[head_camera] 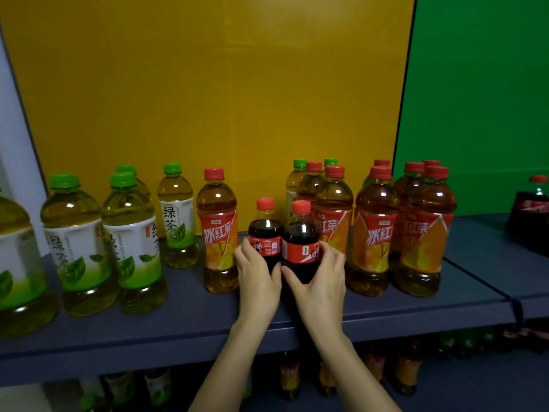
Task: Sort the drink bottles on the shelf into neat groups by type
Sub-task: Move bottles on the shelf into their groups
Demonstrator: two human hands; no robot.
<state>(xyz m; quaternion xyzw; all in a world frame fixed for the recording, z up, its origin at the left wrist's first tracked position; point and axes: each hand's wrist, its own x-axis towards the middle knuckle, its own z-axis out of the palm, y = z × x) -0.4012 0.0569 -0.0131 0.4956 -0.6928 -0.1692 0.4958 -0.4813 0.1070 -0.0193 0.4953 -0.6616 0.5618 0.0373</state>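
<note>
Two bare forearms reach up over the front edge of the shelf [178, 319]. The left hand [258, 276] wraps round the lower half of one small cola bottle [265, 233], and the right hand [323, 278] wraps round the second small cola bottle [300, 243], fingers curled behind and thumbs in front, the thumb tips almost meeting. Both bottles stand upright, touching side by side near the middle of the shelf, red caps on.

Just left of them stands a single iced tea bottle [218, 230] with a red cap and orange label. Further left is a loose group of green tea bottles [130, 242], green-capped, some in front, some behind. To the right is a crowded cluster of iced tea bottles [375, 233], with a couple of green caps [300, 163] poking up at the back. Well apart at the far right sits a large cola bottle [531, 215]. Behind it all are a yellow panel [208, 84] and a green panel [475, 99]. On the dim lower shelf [445, 394] more bottles stand.
</note>
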